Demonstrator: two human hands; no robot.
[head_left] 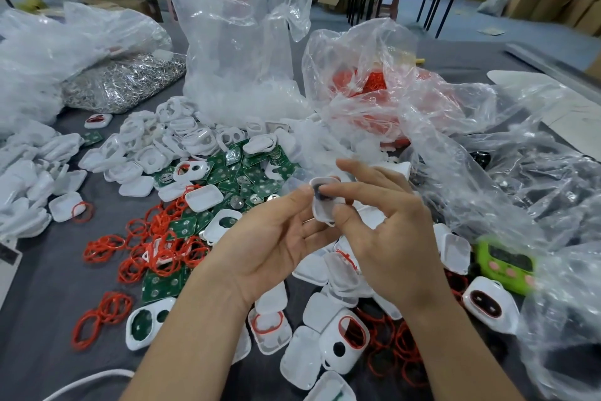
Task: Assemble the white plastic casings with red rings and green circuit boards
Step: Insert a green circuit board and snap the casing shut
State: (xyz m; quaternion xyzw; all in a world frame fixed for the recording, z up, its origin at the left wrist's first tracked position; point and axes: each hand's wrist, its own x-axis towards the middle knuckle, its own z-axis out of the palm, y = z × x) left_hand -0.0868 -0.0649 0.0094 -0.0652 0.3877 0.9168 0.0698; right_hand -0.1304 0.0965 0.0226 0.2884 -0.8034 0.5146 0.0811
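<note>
Left hand (270,238) and right hand (393,238) both pinch one white casing (320,205) mid-frame above the worktop (48,290), and with fingertip grips that light it could easily pop out into the red rings (156,247) lower left.

Casings (205,197) are seen as white; the held casing (320,213) is marked by a dark centre. Rings (104,246) are coloured red. Circuit boards (224,177) are printed green with silver round pads (238,202). Table (42,296) is covered dark grey. Timer (505,265) is coloured lime green, buttons (496,266) pink.
</note>
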